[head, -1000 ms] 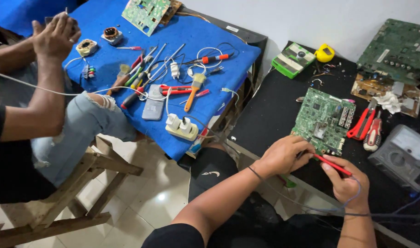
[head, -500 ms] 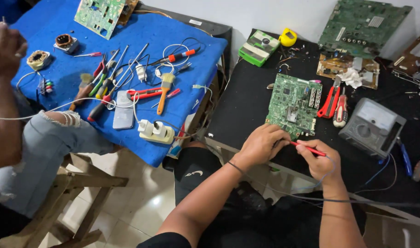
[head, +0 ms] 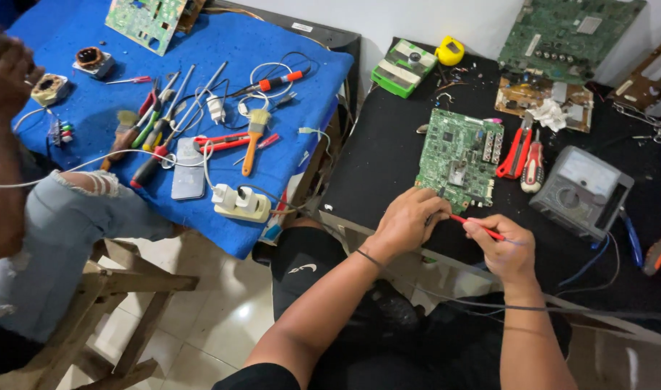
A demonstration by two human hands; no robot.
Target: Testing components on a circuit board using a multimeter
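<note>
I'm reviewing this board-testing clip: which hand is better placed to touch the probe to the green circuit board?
Probably the right hand: it grips the red probe, whose tip points toward the green circuit board. The left hand rests at the board's near edge, apparently steadying it.

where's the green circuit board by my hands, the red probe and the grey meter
green circuit board [head: 457, 155], head view, on its middle
red probe [head: 476, 227], head view, on its shaft between the hands
grey meter [head: 581, 189], head view, on its face

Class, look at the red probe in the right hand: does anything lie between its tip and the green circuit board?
Nothing visible does. The red probe in the right hand points at the green circuit board; the left hand rests beside its tip.
</note>
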